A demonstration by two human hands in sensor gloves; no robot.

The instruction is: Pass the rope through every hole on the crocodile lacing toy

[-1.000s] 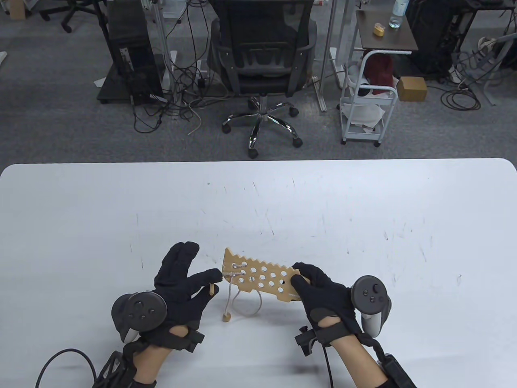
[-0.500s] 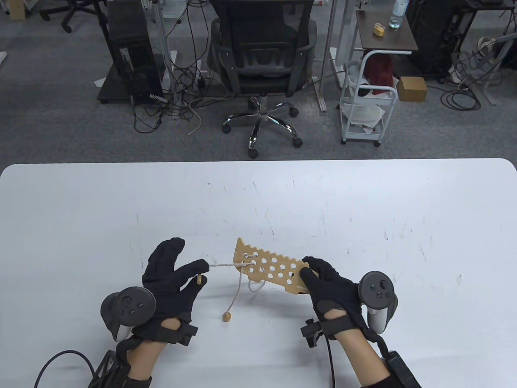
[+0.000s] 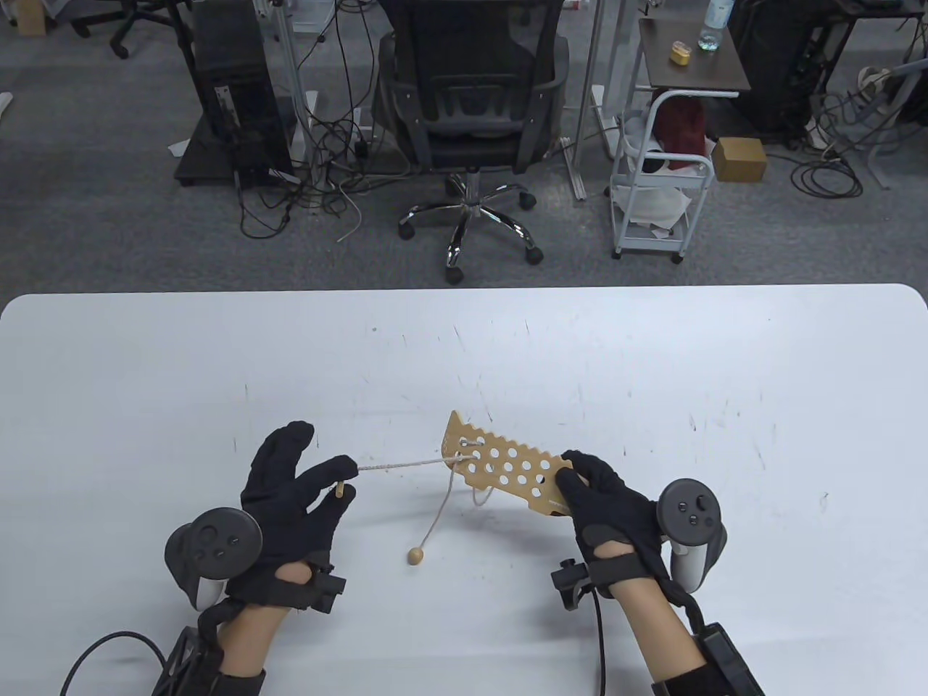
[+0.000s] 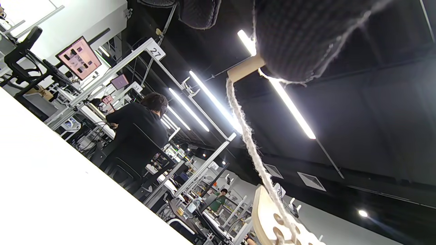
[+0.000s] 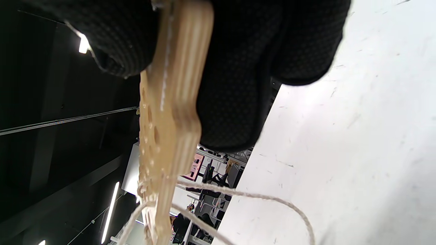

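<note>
The wooden crocodile lacing board (image 3: 507,467) with many holes is held above the white table (image 3: 652,377). My right hand (image 3: 605,507) grips its right end; the board's edge shows between my fingers in the right wrist view (image 5: 170,102). My left hand (image 3: 297,482) pinches the rope's wooden needle tip (image 3: 338,491), also seen in the left wrist view (image 4: 245,68). The rope (image 3: 402,465) runs taut from there to the board's left holes (image 4: 252,146). A strand hangs down to a wooden bead (image 3: 415,557) near the table. A small loop (image 3: 480,499) hangs under the board.
The table's far edge (image 3: 464,290) borders an office chair (image 3: 471,109), a white cart (image 3: 660,181) and floor cables. A cable (image 3: 109,652) trails from my left wrist at the near edge.
My left hand has pulled the needle tip leftward and the rope has drawn taut. My right hand has carried the board to the right and away. The hanging loop has shrunk.
</note>
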